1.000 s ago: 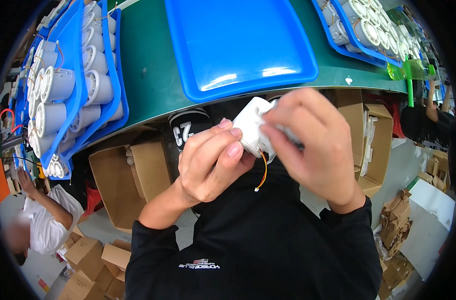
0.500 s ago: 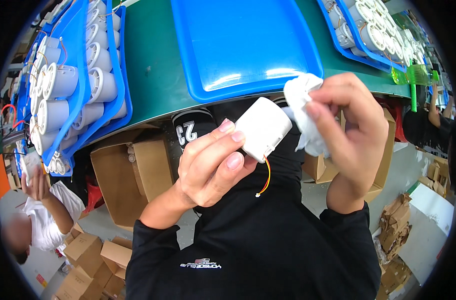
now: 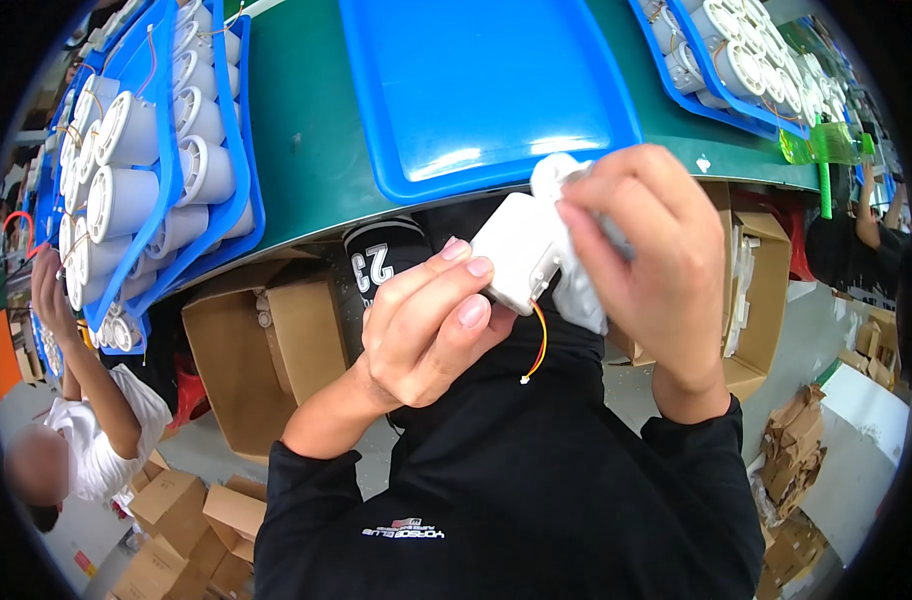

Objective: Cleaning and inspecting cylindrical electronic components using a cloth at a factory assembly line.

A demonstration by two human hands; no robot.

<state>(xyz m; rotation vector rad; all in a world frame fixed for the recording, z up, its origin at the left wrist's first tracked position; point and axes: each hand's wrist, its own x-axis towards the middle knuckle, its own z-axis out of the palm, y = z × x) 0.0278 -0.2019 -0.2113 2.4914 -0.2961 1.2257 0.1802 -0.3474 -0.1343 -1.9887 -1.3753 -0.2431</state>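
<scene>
In front of my body, my left hand (image 3: pixel 428 325) grips a white cylindrical plastic housing (image 3: pixel 516 250) tilted up to the right. A short red and yellow cable (image 3: pixel 542 345) with a small white plug dangles from its lower side. My right hand (image 3: pixel 651 245) pinches a crumpled white cloth (image 3: pixel 579 285), which lies against the right end of the housing. The cloth hides that end, and part of the cloth is covered by my right fingers.
A blue tray (image 3: pixel 486 90) lies on the green table (image 3: pixel 296 140). Stacked blue trays (image 3: pixel 248 190) of white housings stand at left, more (image 3: pixel 721 95) at right. Beneath are cardboard boxes (image 3: pixel 311 325). A co-worker's hand (image 3: pixel 51 290) reaches toward the left stack. A green bottle (image 3: pixel 836 147) lies far right.
My right hand has moved left, bringing the cloth onto the housing's right end. The housing has turned slightly in my left hand. At left, the co-worker's hand has risen to the trays.
</scene>
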